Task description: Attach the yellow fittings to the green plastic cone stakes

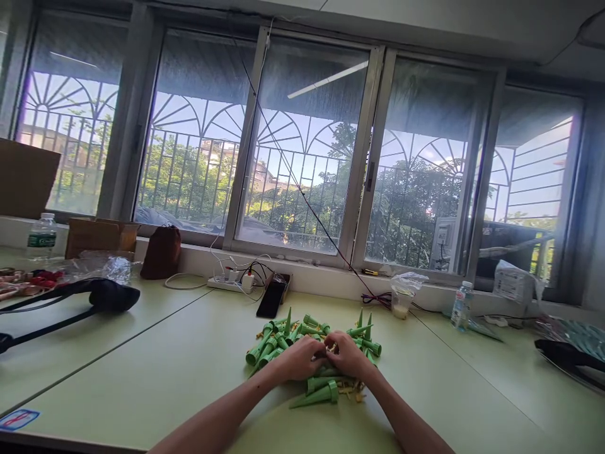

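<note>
My left hand (302, 357) and my right hand (347, 354) meet over a pile of green plastic spikes with capped, collared ends. Both hands have curled fingers that come together at the tips. Whatever they pinch is hidden behind the fingers. Around them lie more spikes, such as a green spike (258, 352) on the left and another green spike (373, 347) on the right. Closest to me, one green spike (314, 397) rests on its side below the hands. Small yellow plastic pieces (347, 391) are scattered beside it, near my right wrist.
Behind the pile are a black phone (271, 299), a power strip (224, 284) with cables and a plastic cup (401, 304). A bottle (460, 306) stands at the right. A black strapped object (113, 295) lies left on the pale green table (165, 372).
</note>
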The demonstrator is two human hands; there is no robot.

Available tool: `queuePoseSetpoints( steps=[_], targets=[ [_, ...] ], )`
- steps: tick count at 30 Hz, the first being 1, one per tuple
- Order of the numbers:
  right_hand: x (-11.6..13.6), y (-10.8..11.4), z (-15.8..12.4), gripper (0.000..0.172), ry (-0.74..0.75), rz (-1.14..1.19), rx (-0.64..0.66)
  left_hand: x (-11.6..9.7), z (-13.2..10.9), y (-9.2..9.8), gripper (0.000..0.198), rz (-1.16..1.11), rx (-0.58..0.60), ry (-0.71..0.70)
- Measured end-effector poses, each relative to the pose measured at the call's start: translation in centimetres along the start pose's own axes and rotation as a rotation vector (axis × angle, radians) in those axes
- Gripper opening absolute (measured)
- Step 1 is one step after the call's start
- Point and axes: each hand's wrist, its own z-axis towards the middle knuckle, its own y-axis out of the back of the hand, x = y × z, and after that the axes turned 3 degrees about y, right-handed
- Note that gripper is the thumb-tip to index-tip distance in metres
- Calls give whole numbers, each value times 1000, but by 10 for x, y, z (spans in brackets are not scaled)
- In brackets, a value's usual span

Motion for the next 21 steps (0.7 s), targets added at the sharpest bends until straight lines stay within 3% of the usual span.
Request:
queuePoseSetpoints(
  steps=[21],
  targets=[
    [3, 2, -1, 14, -3, -16, 9, 10, 0, -7, 18, -39, 23, 25]
  ],
)
